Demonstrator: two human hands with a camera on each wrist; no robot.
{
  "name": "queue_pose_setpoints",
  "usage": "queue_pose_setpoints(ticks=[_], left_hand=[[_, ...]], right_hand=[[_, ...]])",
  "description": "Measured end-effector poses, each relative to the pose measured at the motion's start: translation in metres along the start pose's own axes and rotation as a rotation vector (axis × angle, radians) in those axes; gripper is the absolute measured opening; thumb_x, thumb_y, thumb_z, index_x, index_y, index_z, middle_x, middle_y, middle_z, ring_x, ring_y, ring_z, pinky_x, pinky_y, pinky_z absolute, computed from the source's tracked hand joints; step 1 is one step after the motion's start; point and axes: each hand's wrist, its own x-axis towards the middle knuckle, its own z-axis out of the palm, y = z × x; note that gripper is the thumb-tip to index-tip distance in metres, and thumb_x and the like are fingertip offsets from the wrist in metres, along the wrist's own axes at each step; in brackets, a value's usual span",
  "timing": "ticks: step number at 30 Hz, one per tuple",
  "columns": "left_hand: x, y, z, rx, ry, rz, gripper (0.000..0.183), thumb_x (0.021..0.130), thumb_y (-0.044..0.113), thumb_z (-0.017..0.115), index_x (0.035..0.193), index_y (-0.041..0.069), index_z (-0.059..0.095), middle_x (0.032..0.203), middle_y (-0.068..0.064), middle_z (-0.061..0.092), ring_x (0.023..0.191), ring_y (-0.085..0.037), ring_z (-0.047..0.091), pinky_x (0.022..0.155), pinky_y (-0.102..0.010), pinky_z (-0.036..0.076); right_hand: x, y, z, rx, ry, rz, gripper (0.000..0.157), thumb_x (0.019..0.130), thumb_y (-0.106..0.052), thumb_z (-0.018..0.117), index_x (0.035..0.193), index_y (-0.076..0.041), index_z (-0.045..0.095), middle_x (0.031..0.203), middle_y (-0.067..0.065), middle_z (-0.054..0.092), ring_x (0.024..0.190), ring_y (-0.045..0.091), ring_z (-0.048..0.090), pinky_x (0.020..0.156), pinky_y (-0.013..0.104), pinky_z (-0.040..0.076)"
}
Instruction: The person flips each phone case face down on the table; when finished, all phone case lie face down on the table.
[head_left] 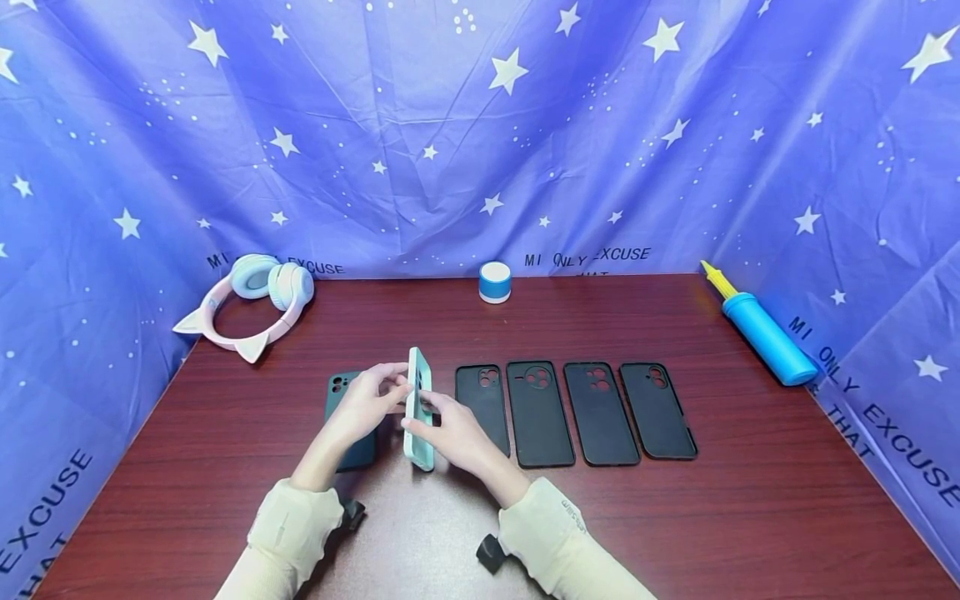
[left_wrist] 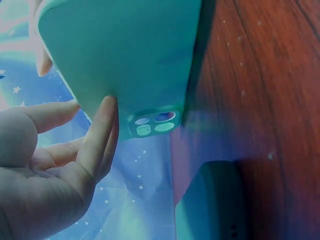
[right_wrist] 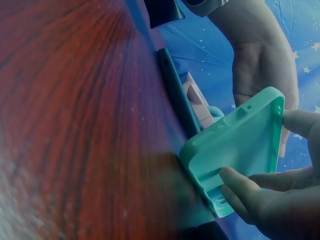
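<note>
I have the mint-green phone case [left_wrist: 120, 55] tipped up on its long edge, plain back towards my left, hollow inside towards my right. Its camera cut-outs [left_wrist: 152, 123] are at the end away from me. My left hand [head_left: 363, 404] touches the back; my right hand [head_left: 459, 432] pinches the wall, fingers inside.

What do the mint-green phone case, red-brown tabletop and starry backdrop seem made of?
Mint-green rectangular phone case: probably matte silicone or plastic; its back looks smooth, without sharp glare.
Red-brown wood-grain tabletop: wood or laminate, semi-gloss; streaky grain, pale reflection near the front.
Purple-blue star-printed backdrop: fabric, perhaps synthetic, slight sheen; hanging folds and creases.
</note>
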Motion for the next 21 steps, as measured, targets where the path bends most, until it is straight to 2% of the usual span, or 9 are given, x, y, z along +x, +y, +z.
queue_pose_setpoints(ticks=[9, 17, 21], left_hand=[[-0.0004, 0.0004, -0.0008, -0.13, -0.067, -0.024, 0.045, 0.099, 0.013, 0.054, 0.138, -0.007, 0.046, 0.112, -0.023, 0.061, 0.093, -0.026, 0.068, 0.078, -0.033, 0.06], [-0.0017, -0.0063, -0.0023, -0.188, -0.12, 0.046, 0.05, 0.099, 0.024, 0.054, 0.134, -0.011, 0.047, 0.109, -0.025, 0.062, 0.09, -0.018, 0.069, 0.076, -0.033, 0.061], [0.0002, -0.0082, -0.0006, -0.188, -0.14, -0.012, 0.044, 0.099, 0.015, 0.054, 0.136, -0.009, 0.047, 0.114, -0.027, 0.061, 0.096, -0.026, 0.069, 0.079, -0.037, 0.06]], right_hand=[[0.0004, 0.0015, -0.0015, 0.089, 0.001, -0.012, 0.057, 0.094, -0.031, 0.06, 0.142, -0.004, 0.047, 0.134, 0.016, 0.059, 0.125, 0.029, 0.057, 0.102, 0.046, 0.048], [0.0006, 0.0013, -0.0031, 0.295, -0.02, -0.01, 0.053, 0.095, -0.018, 0.06, 0.143, -0.002, 0.044, 0.135, 0.017, 0.059, 0.128, 0.029, 0.055, 0.099, 0.038, 0.052], [0.001, 0.0013, -0.0054, 0.373, -0.044, -0.024, 0.052, 0.096, -0.012, 0.057, 0.144, 0.001, 0.042, 0.136, 0.02, 0.057, 0.128, 0.03, 0.055, 0.098, 0.036, 0.052]])
